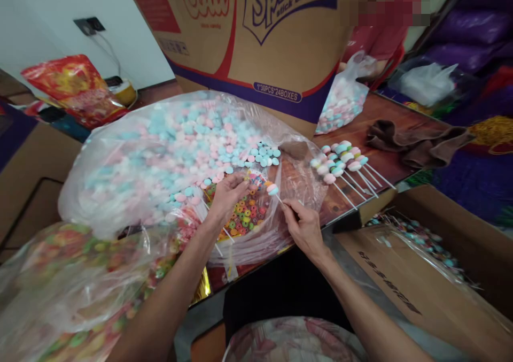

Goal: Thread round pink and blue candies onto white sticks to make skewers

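My right hand pinches the white stick of a candy skewer. A pink, white and blue candy sits at its tip, with an orange piece beside it. My left hand is at the opening of a large clear bag of pastel candies, its fingertips near small colourful pieces; what they hold, if anything, is too small to tell. Below lie ring-shaped candies in red, green and orange. White sticks lie beside my left wrist. Several finished skewers rest at the right.
A big cardboard box stands behind the bag. A small candy bag and a brown cloth lie on the right. An open carton holds more skewers at lower right. A person in red sits beyond the table.
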The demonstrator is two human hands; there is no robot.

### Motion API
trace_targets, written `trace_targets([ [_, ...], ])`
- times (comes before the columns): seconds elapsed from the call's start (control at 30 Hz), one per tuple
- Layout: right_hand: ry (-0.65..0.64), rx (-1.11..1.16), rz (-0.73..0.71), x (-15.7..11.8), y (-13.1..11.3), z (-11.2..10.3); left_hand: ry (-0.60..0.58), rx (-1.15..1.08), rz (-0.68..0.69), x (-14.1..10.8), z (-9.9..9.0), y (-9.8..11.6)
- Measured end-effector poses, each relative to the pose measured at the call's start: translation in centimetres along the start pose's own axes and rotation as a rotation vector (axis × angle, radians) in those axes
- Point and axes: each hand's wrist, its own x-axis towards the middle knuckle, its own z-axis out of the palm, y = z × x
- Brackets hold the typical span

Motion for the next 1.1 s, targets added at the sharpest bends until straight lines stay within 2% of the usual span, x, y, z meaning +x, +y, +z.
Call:
trace_targets([
  [0.1,-0.009,0.009,0.008,-0.1,0.0,0.0,-0.011,0.015,0.026,-0.3,0.1,-0.8],
  [0.2,-0.007,0.022,0.024,-0.1,0.1,0.0,-0.023,0.151,0.111,-0.7,-0.5,-1.5],
  [0.37,0.015,0.02,0.02,-0.1,-0.1,0.1,-0.066,0.769,0.339,-1.0,-2.4,-0.4],
  [0.47,0.032,0.003,0.013,0.0,-0.2,0.2,-0.064,0.996,0.415,0.1,-2.5,1.1],
  [0.63,0.042,-0.005,0.019,0.0,-0.3,0.2,-0.01,1.164,0.517,4.2,0.0,2.4],
  [0.77,0.068,0.029,0.015,0.0,-0.4,0.2,-0.018,1.238,0.607,6.9,2.6,1.6],
  [0.87,0.15,0.037,0.034,-0.1,-0.4,0.1,-0.049,1.315,0.582,7.8,4.0,0.7],
  [1.0,0.209,0.041,0.045,-0.2,-0.6,0.0,-0.061,1.361,0.552,8.2,4.6,-0.2],
  [1.1,0.212,0.038,0.04,-0.2,-0.7,-0.2,-0.08,1.256,0.557,8.4,3.9,-0.2],
])
